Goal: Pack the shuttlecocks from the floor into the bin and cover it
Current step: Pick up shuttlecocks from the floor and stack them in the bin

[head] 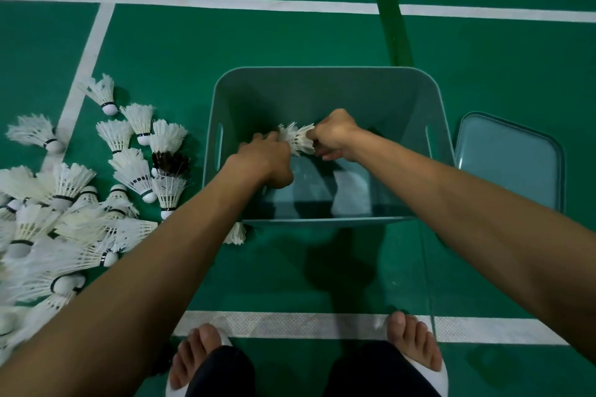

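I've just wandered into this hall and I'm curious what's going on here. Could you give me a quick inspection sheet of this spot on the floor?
Surface: green court floor with white lines.
Job's things: open bin on the floor; lid lying flat to its right; pile of shuttlecocks to its left; bunch of shuttlecocks held inside the bin.
Clutter: dark tape strip beyond the bin.
Hands: right hand grips the bunch; left hand meets its feathers, grip hidden.
Cables: one thin line near the right foot, nature unclear.
Surroundings: the person's sandalled feet.
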A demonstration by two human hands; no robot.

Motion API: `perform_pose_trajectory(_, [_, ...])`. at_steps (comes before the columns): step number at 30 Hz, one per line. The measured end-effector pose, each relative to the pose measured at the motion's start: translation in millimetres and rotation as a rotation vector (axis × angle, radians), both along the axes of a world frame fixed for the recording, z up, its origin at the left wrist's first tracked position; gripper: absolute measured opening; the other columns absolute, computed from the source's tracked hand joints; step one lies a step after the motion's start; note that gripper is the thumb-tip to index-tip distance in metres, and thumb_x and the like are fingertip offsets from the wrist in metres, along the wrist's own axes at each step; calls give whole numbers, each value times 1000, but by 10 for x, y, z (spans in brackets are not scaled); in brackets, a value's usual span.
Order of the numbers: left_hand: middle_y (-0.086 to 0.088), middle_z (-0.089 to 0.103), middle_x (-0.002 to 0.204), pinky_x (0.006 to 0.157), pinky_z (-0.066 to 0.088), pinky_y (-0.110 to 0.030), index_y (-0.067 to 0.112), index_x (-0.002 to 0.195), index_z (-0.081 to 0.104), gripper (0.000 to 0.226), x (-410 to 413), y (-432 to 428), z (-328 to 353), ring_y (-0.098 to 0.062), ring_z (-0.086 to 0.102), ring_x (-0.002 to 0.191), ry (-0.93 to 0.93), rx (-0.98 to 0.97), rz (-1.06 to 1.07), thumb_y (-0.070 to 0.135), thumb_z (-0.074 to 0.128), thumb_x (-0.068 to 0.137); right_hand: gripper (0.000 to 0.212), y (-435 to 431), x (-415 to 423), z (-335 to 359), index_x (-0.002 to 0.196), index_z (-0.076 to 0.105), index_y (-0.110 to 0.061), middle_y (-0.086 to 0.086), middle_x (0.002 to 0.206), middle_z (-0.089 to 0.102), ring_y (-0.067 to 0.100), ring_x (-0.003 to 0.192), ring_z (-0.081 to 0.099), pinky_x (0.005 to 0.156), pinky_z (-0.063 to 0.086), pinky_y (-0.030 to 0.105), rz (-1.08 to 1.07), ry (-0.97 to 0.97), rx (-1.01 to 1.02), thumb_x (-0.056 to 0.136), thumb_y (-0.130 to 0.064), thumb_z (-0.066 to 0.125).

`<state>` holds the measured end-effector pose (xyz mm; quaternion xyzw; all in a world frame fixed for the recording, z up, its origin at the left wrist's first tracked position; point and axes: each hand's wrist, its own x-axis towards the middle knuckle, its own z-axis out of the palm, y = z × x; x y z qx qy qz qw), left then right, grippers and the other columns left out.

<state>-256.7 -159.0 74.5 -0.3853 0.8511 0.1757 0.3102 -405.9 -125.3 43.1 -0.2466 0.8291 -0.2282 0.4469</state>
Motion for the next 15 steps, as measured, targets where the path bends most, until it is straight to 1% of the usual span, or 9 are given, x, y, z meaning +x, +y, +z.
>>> perform_pose_trajectory(3, [-8, 9, 169, 115, 29, -58, 14, 148, 39, 60, 8, -12, -65, -43, 21, 148, -25, 17, -15, 17, 50, 89, 21, -59, 24, -104, 106, 69, -2, 13, 96, 75, 25, 79, 73, 71, 64, 38, -84, -52, -1, 90, -15, 74])
perform_pose_trajectory(5, [-7, 2, 171, 117, 25, -60, 14, 148, 39, 60, -2, -25, -71, -43, 16, 150, -22, 30, -9, 14, 50, 88, 28, -60, -10, -160, 108, 70, -5, 11, 93, 77, 24, 80, 76, 66, 64, 36, -151, -66, -10, 85, -17, 80])
perform_pose_trajectory(7, [-6, 1, 171, 116, 26, -61, 14, 148, 39, 61, -17, -44, -72, -43, 16, 150, -6, 40, 4, 17, 51, 89, 32, -40, -37, -168, 108, 71, -7, 10, 89, 77, 23, 76, 76, 58, 62, 32, -187, -86, -19, 82, -19, 85])
perform_pose_trajectory(8, [-6, 1, 171, 116, 27, -61, 15, 149, 38, 61, -20, -49, -71, -43, 16, 150, 1, 42, 11, 19, 51, 90, 31, -30, -44, -153, 104, 71, -7, 10, 87, 77, 23, 76, 76, 57, 62, 31, -187, -82, -22, 81, -21, 86])
perform_pose_trajectory(10, [-6, 4, 171, 115, 29, -60, 15, 148, 40, 60, -21, -43, -65, -43, 16, 150, 18, 51, 18, 22, 53, 90, 29, -4, -49, -106, 92, 70, -9, 8, 82, 76, 22, 73, 76, 59, 64, 34, -162, -30, -33, 78, -25, 88])
perform_pose_trajectory(12, [-8, 9, 169, 115, 31, -61, 15, 145, 43, 57, -4, -39, -57, -43, 20, 148, 37, 49, 21, 21, 54, 89, 31, 28, -35, -26, 84, 70, -10, 6, 74, 76, 20, 65, 75, 58, 65, 35, -134, 44, -35, 75, -32, 90])
perform_pose_trajectory(13, [-9, 14, 167, 114, 33, -60, 16, 143, 44, 56, 11, -38, -39, -43, 24, 146, 53, 46, 26, 22, 54, 89, 30, 51, -28, 21, 83, 72, -10, 4, 71, 76, 19, 61, 75, 57, 64, 35, -129, 78, -31, 74, -33, 90])
perform_pose_trajectory(15, [-15, 33, 156, 111, 39, -57, 16, 141, 47, 54, 53, -27, 52, -41, 37, 137, 123, 36, 45, 23, 56, 89, 26, 109, -21, 142, 80, 74, -9, 4, 68, 76, 18, 56, 74, 56, 64, 35, -130, 141, -42, 76, -30, 87])
